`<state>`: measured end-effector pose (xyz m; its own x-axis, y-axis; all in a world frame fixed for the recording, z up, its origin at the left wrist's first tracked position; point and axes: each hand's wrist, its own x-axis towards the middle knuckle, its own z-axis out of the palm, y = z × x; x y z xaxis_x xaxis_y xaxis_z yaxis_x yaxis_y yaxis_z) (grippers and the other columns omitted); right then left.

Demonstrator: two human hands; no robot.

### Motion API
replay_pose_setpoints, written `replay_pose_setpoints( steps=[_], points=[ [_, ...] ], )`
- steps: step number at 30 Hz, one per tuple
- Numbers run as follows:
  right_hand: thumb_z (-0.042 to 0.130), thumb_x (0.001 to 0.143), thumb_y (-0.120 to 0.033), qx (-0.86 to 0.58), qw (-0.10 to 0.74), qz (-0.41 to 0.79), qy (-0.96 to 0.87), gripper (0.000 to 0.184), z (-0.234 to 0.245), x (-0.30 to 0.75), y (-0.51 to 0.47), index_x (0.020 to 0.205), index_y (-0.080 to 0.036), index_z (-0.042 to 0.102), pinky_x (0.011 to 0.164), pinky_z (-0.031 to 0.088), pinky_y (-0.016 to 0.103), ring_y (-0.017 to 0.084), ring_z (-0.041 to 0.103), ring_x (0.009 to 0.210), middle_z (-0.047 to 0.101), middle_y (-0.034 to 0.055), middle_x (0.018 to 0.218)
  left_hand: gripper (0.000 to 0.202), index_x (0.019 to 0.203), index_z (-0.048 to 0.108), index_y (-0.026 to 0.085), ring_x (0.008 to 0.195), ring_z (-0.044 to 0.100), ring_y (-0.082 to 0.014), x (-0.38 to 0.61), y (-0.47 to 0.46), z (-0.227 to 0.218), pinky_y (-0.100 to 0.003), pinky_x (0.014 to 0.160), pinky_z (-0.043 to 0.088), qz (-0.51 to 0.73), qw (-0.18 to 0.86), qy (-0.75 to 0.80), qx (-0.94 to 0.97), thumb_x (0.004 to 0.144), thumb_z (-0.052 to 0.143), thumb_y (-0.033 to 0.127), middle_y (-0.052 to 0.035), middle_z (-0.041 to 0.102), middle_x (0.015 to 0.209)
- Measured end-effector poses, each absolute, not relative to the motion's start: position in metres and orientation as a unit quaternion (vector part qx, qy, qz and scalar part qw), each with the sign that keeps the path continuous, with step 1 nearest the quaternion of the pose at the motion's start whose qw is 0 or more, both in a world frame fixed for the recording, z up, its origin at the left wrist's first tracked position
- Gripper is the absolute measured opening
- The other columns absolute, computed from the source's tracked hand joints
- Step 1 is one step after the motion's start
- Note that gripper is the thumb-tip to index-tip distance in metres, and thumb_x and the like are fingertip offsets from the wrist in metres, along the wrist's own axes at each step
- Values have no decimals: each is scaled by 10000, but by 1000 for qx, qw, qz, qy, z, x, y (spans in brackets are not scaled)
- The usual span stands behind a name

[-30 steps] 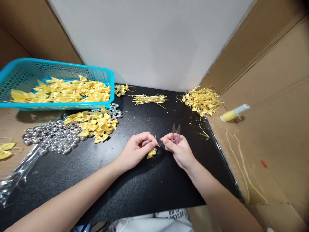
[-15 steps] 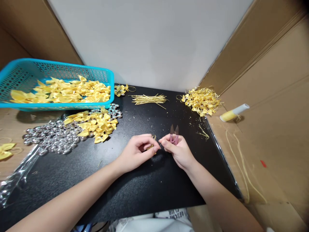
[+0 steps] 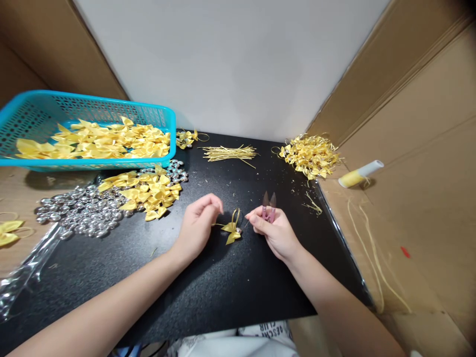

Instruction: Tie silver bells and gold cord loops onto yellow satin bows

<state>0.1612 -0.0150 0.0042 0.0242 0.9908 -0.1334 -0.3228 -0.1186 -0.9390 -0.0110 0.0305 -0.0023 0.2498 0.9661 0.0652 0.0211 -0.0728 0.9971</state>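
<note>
A small yellow ribbon bow [image 3: 231, 229] with a gold thread loop hangs between my two hands over the black mat [image 3: 208, 277]. My left hand [image 3: 199, 225] is closed in a pinch on the gold thread at the bow's left side. My right hand [image 3: 273, 230] is closed round pink thread snips [image 3: 268, 207], blades pointing away from me, and its fingertips pinch the thread's other end beside the bow.
A blue basket [image 3: 33, 111] of yellow bows stands at the back left, with loose bows [image 3: 148, 188] and silver beads [image 3: 84, 210] in front of it. Cut gold threads [image 3: 228, 152] and finished bows [image 3: 312, 154] lie at the back. A thread spool [image 3: 359, 174] rests on cardboard at right.
My left hand has drawn leftwards away from the right, pulling the thread taut. The bow, hidden under its fingers half a second ago, now shows between the hands with its loop standing up.
</note>
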Motion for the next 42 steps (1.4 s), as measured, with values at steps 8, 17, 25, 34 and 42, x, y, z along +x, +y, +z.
replay_pose_setpoints(
  steps=[8, 17, 25, 34, 42],
  points=[
    [828, 622, -448, -462, 520, 597, -400, 331, 8, 160, -15, 624, -155, 674, 545, 340, 236, 61, 357, 501, 426, -70, 501, 213, 973, 735, 187, 679, 500, -126, -9, 26, 5, -236, 596, 379, 406, 511, 348, 673, 827, 653, 318, -9, 541, 781],
    [858, 575, -450, -435, 425, 673, -421, 417, 12, 160, -16, 566, -146, 572, 530, 289, 232, 47, 321, 503, 383, -81, 511, 178, 801, 731, 181, 731, 554, -145, -10, 30, -2, -269, 681, 419, 348, 642, 265, 630, 809, 706, 358, -16, 573, 777],
    [846, 580, -496, -427, 390, 697, -423, 456, 10, 160, -17, 582, -131, 573, 505, 255, 220, 28, 298, 495, 434, -74, 531, 263, 725, 671, 152, 755, 560, -161, -11, 29, -2, -280, 694, 410, 288, 719, 255, 579, 773, 730, 404, -26, 592, 784],
    [850, 562, -453, -466, 470, 568, -489, 355, 9, 164, -19, 670, -166, 672, 454, 158, 224, 39, 195, 442, 268, -115, 456, 345, 709, 563, 158, 504, 243, -65, -5, 26, -1, -194, 472, 194, 326, 764, 325, 452, 753, 731, 456, 70, 346, 572],
    [648, 843, -238, -462, 523, 133, -704, 117, -6, 164, -30, 855, -249, 764, 557, 389, 272, 113, 482, 489, 617, -8, 549, 385, 698, 518, 164, 539, 147, -79, -4, 27, -5, -171, 462, 167, 318, 796, 327, 398, 757, 734, 477, 83, 224, 578]
  ],
)
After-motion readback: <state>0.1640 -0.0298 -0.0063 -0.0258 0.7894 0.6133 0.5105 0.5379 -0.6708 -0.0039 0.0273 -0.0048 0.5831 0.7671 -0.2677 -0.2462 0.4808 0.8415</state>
